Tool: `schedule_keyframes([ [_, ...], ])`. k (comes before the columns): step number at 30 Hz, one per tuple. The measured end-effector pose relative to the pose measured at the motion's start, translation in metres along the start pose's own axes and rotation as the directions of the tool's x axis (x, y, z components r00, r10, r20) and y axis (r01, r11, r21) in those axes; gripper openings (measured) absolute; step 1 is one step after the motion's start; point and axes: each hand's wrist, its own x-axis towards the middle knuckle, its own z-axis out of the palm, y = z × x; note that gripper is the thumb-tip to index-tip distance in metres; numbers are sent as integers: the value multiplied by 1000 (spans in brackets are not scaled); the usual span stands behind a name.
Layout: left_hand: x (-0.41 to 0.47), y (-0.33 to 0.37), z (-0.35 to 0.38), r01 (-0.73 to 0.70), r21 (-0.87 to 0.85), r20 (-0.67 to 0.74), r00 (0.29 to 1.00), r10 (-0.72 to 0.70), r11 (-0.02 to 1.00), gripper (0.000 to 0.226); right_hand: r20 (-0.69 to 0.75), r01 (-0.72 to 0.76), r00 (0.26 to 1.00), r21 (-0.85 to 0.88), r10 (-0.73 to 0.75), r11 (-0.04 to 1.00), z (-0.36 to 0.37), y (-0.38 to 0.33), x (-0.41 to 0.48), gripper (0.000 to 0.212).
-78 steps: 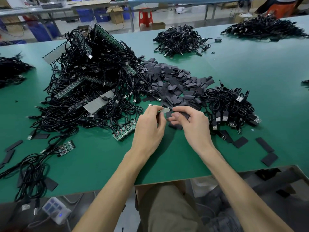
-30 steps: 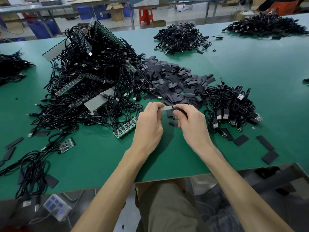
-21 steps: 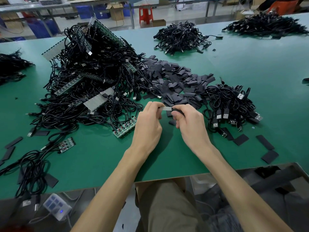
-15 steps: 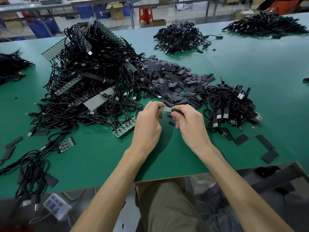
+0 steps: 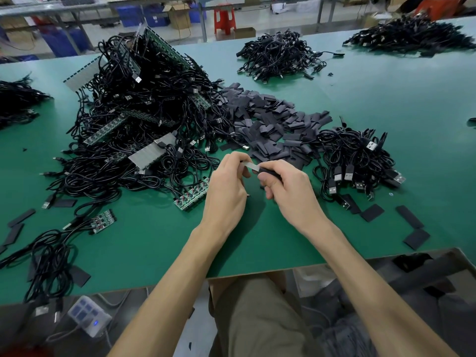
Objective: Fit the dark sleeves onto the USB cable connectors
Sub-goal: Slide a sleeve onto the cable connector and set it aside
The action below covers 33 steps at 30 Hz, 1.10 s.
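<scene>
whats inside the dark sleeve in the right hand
A flat silvery piece pokes out of the dark sleeve toward the left hand. How far in it reaches is hidden by the sleeve and the fingers of the right hand.

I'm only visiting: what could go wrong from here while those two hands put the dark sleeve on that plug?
1. The left hand only pinches the pale connector with its fingertips, and the right hand grips the dark sleeve right at its mouth. The sleeve may go on crooked, or the connector may slip out.
2. A loose sleeve lies near the front edge of the table. The right forearm could probably sweep it off.
</scene>
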Motion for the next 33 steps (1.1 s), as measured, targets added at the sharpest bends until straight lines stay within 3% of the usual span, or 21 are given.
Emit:
schedule_keyframes([
  [8, 0, 3, -1, -30, 4, 5, 1000, 30, 1000, 22, -68, -7, 998, 54, 11, 999, 1, 5, 0, 13],
  [11, 1, 1, -1, -6, 45, -20, 1000, 7, 999, 27, -12, -7, 1000, 84, 8, 996, 0, 4, 0, 12],
  [17, 0, 0, 1, -47, 145, 26, 999, 44, 988, 37, -48, 32, 998, 11, -31, 999, 2, 5, -1, 12],
  [21, 0, 1, 1, -75, 118, 22, 997, 73, 990, 29, -29, 1, 1000, -17, -1, 1000, 3, 9, -1, 21],
  [23, 0, 3, -1, -86, 93, 18, 996, 85, 992, 25, -26, -28, 999, 68, 30, 997, 2, 8, -1, 23],
  [27, 0, 8, -1, -97, 74, 25, 995, 95, 993, 20, -104, -77, 986, 425, 133, 902, -5, 7, 3, 18],
  [33, -2, 13, -3, -128, 81, 67, 990, 123, 988, 20, -152, -54, 972, 591, 177, 805, -7, 6, 3, 18],
])
